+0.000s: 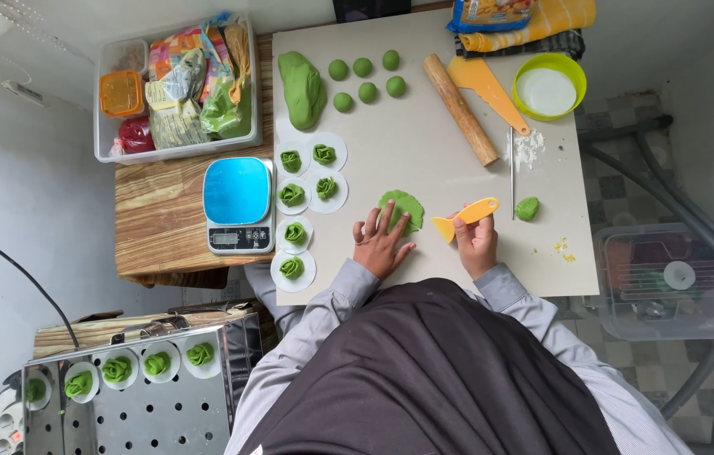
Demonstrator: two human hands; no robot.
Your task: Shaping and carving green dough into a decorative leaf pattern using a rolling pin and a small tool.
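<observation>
Left hand [383, 241] flattens soft dough disc [403, 208]; right hand [476, 244] holds plastic scraper [466, 216].

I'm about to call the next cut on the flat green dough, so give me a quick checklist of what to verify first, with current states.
1. Left hand steadying the flattened dough: ok, fingers rest on its near edge.
2. Right hand grip on the yellow scraper: ok, held by the handle.
3. Scraper blade at the dough: not ok, blade sits just beside its right edge, apart.
4. Fingers away from the blade: ok.
5. Dough thickness even: cannot tell.
6. Rolling pin out of the way: ok, lying farther up the board.
</observation>
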